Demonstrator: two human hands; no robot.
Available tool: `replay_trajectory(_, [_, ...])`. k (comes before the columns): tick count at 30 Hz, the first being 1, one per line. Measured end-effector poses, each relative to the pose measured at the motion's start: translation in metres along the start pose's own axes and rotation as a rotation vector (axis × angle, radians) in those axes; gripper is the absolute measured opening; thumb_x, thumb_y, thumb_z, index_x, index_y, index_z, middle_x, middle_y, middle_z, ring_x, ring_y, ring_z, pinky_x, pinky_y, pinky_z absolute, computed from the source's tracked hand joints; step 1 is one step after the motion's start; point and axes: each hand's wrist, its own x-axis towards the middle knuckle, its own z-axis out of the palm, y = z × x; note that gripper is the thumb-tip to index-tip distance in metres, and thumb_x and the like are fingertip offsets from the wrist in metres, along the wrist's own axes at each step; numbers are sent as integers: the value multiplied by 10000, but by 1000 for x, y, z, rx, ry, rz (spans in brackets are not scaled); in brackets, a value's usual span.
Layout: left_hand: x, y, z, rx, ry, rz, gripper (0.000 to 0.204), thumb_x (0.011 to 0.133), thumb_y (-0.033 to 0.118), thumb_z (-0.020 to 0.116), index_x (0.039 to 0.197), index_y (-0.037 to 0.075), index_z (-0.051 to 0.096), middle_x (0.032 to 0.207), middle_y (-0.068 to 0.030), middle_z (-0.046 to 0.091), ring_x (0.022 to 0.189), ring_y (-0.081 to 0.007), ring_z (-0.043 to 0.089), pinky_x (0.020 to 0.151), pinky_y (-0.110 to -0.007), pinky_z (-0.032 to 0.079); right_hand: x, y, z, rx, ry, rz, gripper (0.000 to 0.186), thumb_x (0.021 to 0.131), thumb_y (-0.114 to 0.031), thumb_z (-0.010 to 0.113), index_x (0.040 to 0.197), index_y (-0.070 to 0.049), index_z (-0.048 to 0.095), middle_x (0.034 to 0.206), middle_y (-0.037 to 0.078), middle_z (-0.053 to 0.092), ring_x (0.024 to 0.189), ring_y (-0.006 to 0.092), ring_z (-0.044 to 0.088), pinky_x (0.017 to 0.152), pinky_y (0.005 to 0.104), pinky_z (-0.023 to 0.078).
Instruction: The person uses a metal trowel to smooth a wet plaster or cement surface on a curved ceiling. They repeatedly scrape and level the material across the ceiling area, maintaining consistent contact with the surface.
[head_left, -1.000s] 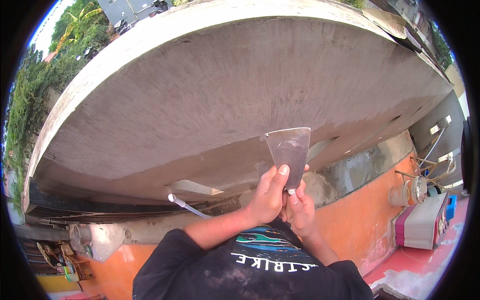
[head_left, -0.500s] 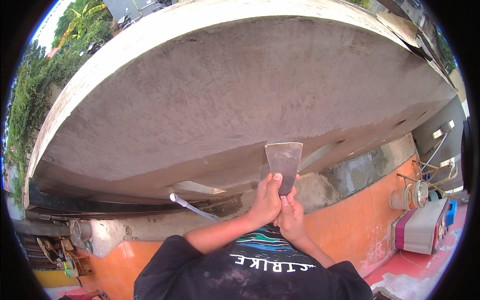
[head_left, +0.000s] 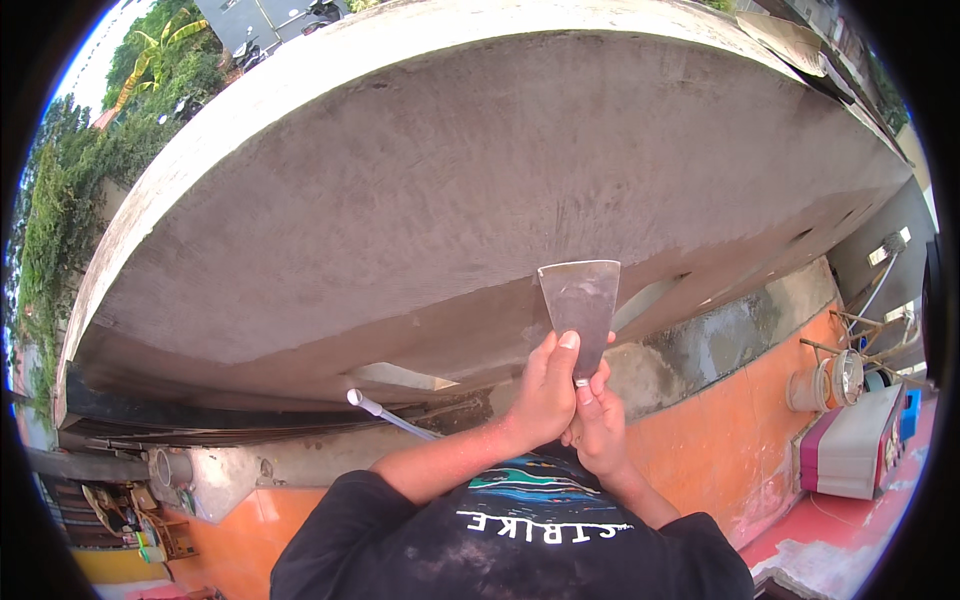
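A broad scraper (head_left: pixel 583 298) with a flared, stained metal blade stands upright before my chest, its wide edge up against the grey plastered wall (head_left: pixel 440 180). Whether the edge truly touches the plaster is hard to tell. My left hand (head_left: pixel 546 392) is closed round the lower blade and handle, thumb lying along the metal. Just below and to the right, my right hand (head_left: pixel 599 425) wraps the handle, its thumb by the blade's base. Both hands press together, and the fingers hide most of the handle.
A pale pipe (head_left: pixel 385 410) juts out left of my hands. Slots (head_left: pixel 648 305) open low in the wall. Orange floor tiles (head_left: pixel 690 435) run behind me. Buckets (head_left: pixel 825 385) and a grey and maroon box (head_left: pixel 850 455) stand at the right. Plants grow at far left.
The scraper and both hands have shifted up the wall and slightly right. My grip looks the same, and the view has tilted a little.
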Motion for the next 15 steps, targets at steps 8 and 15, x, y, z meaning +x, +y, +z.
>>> replay_trajectory(8, [-1,-20,-9,-18,42,-37,494,1059,361,250,1164,-30,533,723,-56,556,640,-119,532,606,-278,464,0,17,3,-56,58,35,221,1057,-217,425,951,-40,502,715,6,536,554,66,490,493,223,385])
replay_trajectory(15, [9,14,-11,38,-74,200,509,1056,393,269,1163,-35,523,708,-65,555,651,-131,537,602,-276,460,17,-5,11,33,11,-78,213,1051,-217,443,932,-46,486,766,4,539,597,63,502,513,221,391])
